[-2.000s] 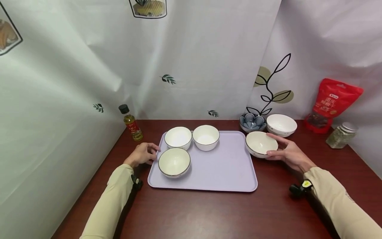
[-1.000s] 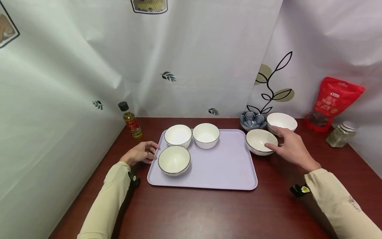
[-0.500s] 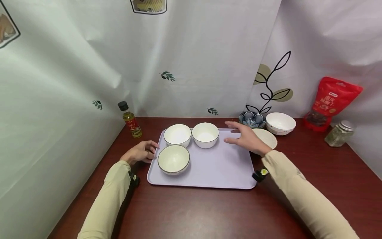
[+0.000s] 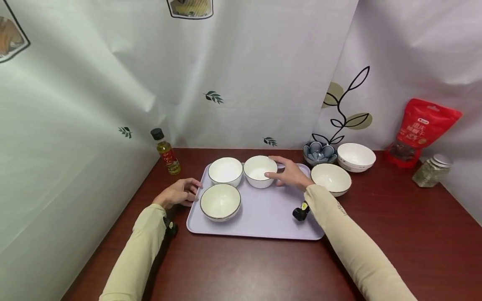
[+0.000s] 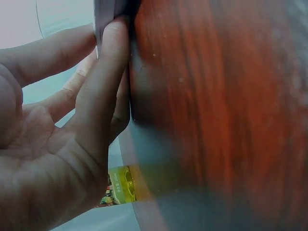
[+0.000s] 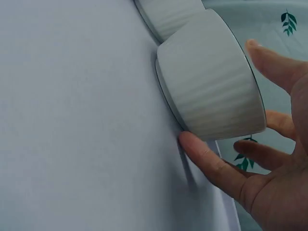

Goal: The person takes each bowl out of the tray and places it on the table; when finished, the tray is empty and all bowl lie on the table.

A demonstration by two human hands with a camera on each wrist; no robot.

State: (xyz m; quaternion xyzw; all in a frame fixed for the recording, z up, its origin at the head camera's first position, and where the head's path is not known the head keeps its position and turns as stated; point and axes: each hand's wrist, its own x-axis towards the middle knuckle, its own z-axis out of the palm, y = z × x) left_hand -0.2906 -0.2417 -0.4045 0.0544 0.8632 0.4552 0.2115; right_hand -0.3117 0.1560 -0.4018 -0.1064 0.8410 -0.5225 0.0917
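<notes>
On the lavender tray point(image 4: 263, 217) stand three white dark-rimmed bowls: a back left bowl point(image 4: 225, 171), a front bowl point(image 4: 220, 202) and a back right bowl point(image 4: 257, 171). My left hand point(image 4: 178, 192) pinches the tray's left rim between thumb and fingers, as the left wrist view shows. Around the right side of the back right bowl, my right hand point(image 4: 290, 173) spreads its fingers. In the right wrist view, one fingertip point(image 6: 188, 138) is at that bowl's point(image 6: 211, 77) base and another finger is near its rim; whether they touch cannot be told.
Just off the tray's right edge sits a cream bowl point(image 4: 331, 179). Behind it stand a blue flower-shaped bowl point(image 4: 319, 154) and a white bowl point(image 4: 355, 158). A red pouch point(image 4: 418, 129) and a jar point(image 4: 431, 171) are far right; an oil bottle point(image 4: 167, 154) is back left.
My right hand has let go of the cream bowl beside the tray and moved left across the tray to the back right bowl. The left hand has stayed at the tray rim.
</notes>
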